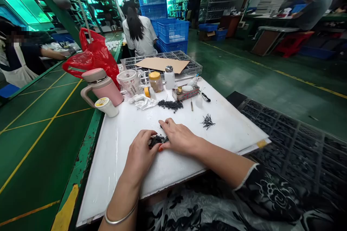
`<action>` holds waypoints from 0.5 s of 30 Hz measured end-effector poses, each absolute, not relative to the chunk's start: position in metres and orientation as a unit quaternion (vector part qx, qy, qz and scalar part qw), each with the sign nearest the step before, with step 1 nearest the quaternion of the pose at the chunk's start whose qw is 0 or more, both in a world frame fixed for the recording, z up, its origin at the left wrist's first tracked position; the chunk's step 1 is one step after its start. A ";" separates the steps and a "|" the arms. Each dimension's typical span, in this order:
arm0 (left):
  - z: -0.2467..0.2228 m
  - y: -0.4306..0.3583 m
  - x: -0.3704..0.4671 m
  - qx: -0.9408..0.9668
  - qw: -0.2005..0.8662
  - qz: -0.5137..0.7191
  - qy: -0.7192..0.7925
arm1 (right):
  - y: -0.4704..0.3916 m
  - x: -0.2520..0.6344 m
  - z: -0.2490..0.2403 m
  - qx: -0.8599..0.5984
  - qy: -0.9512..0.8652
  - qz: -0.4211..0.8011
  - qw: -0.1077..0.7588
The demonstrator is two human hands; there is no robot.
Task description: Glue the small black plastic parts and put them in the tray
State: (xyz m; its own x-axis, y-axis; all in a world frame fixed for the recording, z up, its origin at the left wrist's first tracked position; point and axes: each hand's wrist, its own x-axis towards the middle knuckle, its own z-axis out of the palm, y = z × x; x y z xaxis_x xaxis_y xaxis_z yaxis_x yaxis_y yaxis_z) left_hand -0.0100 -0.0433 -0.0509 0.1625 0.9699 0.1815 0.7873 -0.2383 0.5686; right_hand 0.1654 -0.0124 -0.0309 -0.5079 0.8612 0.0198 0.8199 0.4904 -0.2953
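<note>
My left hand (142,149) is curled around a small black part (155,140), its thumb and fingers closed on it over the white board. Against the same part rests my right hand (177,135), with its thumb at the part's near end and its index fingertip bent forward. A tiny dark piece shows near that index fingertip, too small to name. Both hands hide much of the black part, so its exact kind cannot be told. Beyond the hands lies a pile of small black rings (170,105). To the right is a loose heap of thin black pins (208,121).
A pink mug (108,88), white tub (107,107), plastic cup (129,81), yellow-lidded jar (155,82), white pump bottle (169,78) and small box (185,94) line the white board's (108,158) back. Black parts trays (292,130) stand right. Co-workers sit beyond.
</note>
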 end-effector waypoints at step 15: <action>-0.044 -0.042 -0.031 0.586 0.385 0.421 0.575 | -0.023 0.133 -0.048 -0.425 -0.899 0.010 0.107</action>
